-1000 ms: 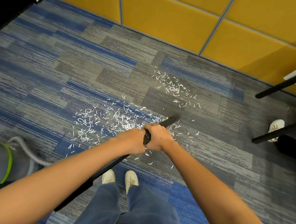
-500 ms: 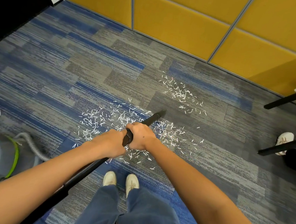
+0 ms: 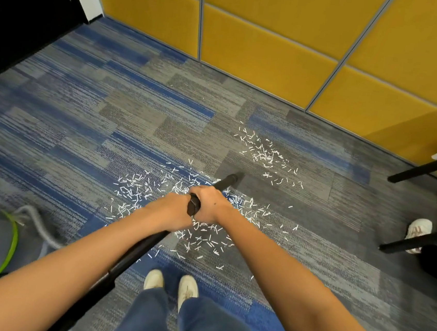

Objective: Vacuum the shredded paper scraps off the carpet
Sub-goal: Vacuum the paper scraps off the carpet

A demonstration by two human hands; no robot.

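Black vacuum wand [image 3: 138, 250] gripped by left hand [image 3: 172, 211] and right hand [image 3: 212, 203]. Sweep nozzle [image 3: 231, 179] slowly, low over paper scraps [image 3: 133, 191], overlapping passes across carpet [image 3: 82, 113].

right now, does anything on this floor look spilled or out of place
Yes: white shredded paper scraps are strewn over the carpet, a large patch beneath the left hand and right hand gripping the vacuum wand, a smaller patch nearer the yellow wall.

No readable text, label or number shows anywhere.
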